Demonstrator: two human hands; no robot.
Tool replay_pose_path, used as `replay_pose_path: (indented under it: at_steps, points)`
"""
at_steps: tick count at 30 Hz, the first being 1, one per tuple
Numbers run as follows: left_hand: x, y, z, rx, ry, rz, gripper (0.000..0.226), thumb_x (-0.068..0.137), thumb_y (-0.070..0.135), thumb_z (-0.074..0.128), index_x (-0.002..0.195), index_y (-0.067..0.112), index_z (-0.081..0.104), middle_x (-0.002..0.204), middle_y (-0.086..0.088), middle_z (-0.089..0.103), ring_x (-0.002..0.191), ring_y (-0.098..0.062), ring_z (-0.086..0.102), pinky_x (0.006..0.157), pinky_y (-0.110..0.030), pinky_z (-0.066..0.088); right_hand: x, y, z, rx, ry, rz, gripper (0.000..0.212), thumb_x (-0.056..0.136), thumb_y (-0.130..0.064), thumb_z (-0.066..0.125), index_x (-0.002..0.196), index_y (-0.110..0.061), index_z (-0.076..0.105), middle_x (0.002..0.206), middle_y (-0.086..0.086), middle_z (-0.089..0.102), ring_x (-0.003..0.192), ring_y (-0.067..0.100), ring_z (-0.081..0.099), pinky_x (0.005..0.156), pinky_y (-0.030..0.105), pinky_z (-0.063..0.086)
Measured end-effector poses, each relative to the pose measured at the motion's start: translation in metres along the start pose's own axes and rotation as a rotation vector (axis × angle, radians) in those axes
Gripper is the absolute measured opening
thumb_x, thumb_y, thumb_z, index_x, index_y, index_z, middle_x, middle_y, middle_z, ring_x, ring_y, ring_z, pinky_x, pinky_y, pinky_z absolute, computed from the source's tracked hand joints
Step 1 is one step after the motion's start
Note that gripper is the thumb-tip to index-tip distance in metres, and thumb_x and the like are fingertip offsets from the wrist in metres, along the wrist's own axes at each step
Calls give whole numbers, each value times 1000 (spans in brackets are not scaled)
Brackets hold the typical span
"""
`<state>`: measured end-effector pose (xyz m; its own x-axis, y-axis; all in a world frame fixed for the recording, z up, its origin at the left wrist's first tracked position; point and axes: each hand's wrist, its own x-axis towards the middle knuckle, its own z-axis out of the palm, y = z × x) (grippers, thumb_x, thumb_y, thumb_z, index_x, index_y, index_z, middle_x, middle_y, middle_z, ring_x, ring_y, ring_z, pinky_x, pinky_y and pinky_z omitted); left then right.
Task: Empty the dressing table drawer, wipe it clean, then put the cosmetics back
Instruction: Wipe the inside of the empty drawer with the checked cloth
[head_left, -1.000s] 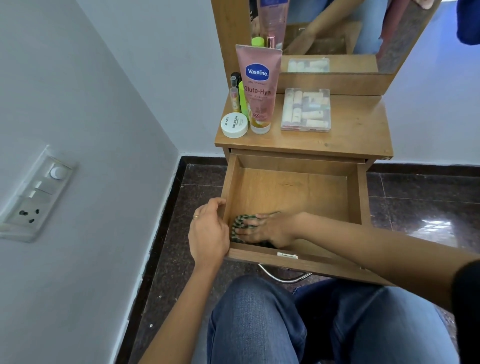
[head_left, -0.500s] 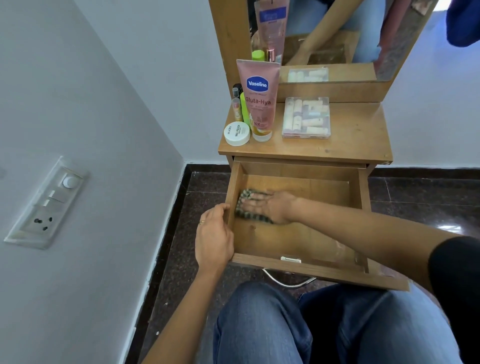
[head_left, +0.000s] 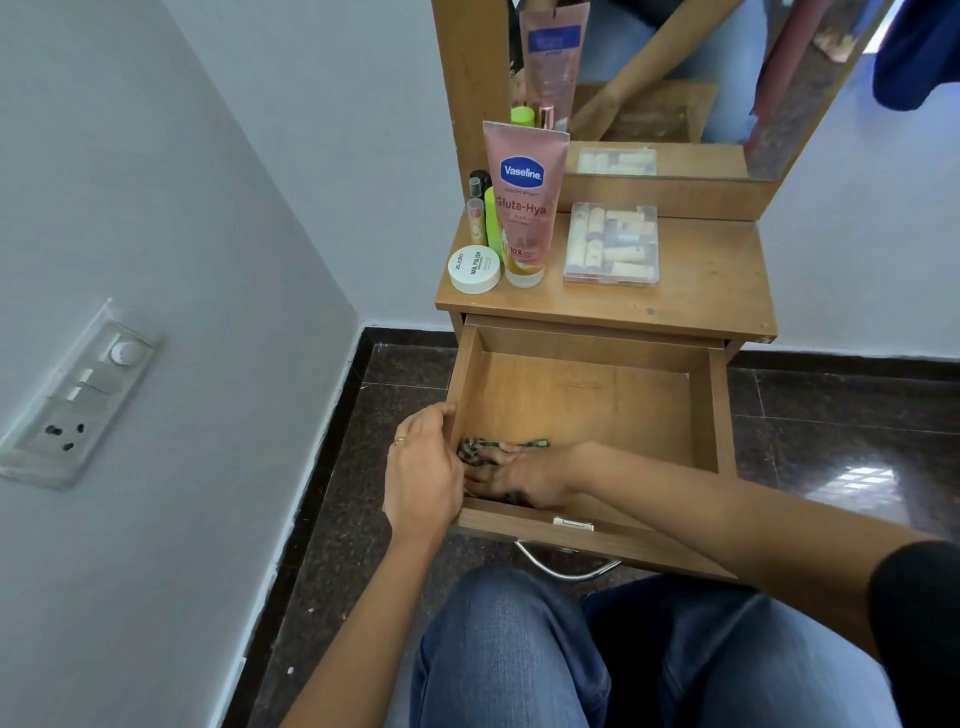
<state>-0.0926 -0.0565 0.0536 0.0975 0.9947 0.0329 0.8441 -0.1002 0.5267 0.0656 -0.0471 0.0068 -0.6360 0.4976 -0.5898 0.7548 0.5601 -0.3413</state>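
Item: my right hand, fingers flat on green-patterned cloth beneath them; my left hand, fingers curled over drawer wall

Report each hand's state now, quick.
Left hand: grips the left wall of the open wooden drawer.
Right hand: open, flat fingers pressing the green patterned cloth on the drawer floor.

The wooden dressing table top carries a pink Vaseline tube standing on its cap at the left end. A white nail polish jar sits just beside it, with slim bottles behind the jar. A clear plastic case of small tubes lies flat mid-top. In the pulled-out drawer lies a green patterned cloth.
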Motion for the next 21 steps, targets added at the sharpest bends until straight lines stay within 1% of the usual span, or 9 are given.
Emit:
replay_pose_path:
  at_steps: [2, 4, 8, 11, 13, 15, 17, 21]
  points:
    - [-1, 2, -2, 3, -4, 12, 46, 86, -2, 45, 124, 20, 56, 123, -1, 59, 110, -19, 57, 88, -39, 51, -5, -2, -11, -10, -36, -13, 61, 93, 5, 37, 149, -17, 27, 160, 4, 10, 147, 23, -12, 119, 37, -4]
    - [-2, 3, -4, 9, -10, 16, 47, 86, -3, 45, 125, 20, 56, 124, -2, 59, 111, -20, 57, 88, -40, 51, -10, -4, -17, -44, -33, -31, 60, 95, 3, 37, 150, -18, 23, 159, 3, 13, 147, 23, -11, 119, 36, -3]
    - [-1, 1, -6, 23, -30, 32, 46, 87, -3, 44, 126, 19, 56, 124, -5, 59, 111, -22, 57, 87, -41, 52, -16, -4, -7, -123, 6, -41, 76, 90, 10, 36, 152, -22, 7, 160, -4, -1, 146, 22, -13, 121, 41, 0]
    - [-1, 1, -6, 8, -38, 27, 46, 87, -3, 43, 125, 20, 56, 125, -4, 58, 110, -21, 58, 85, -40, 53, -37, 9, 6, -93, 23, -55, 81, 88, 11, 36, 152, -25, 2, 159, -7, -6, 143, 16, -19, 117, 34, -9]
    - [-2, 0, -5, -5, -37, 31, 45, 87, -3, 44, 124, 20, 57, 124, -4, 59, 110, -21, 58, 85, -39, 53, -61, 23, 22, -89, -13, -47, 82, 89, 9, 37, 151, -28, -1, 158, -10, -8, 138, 11, -22, 117, 34, -10]
    - [-2, -2, -3, -14, -33, 40, 45, 88, -3, 45, 125, 21, 56, 125, -3, 59, 109, -19, 59, 86, -39, 54, -82, 38, 38, -92, -78, -19, 82, 89, 6, 37, 151, -30, -3, 157, -13, -10, 137, 10, -22, 120, 37, -7]
    - [-2, -3, -1, -15, -27, 39, 46, 89, -2, 46, 126, 23, 56, 126, -2, 58, 105, -18, 61, 85, -40, 55, -92, 45, 48, -69, -108, 10, 81, 90, 5, 35, 150, -33, -4, 156, -17, -12, 137, 9, -23, 120, 37, -6]
    - [-2, -2, 0, -16, -23, 53, 46, 89, -2, 45, 126, 22, 56, 127, -1, 58, 108, -18, 60, 87, -40, 54, -85, 41, 46, -42, -49, 25, 82, 89, 7, 35, 151, -35, 0, 156, -19, -9, 142, 10, -19, 121, 38, -4]
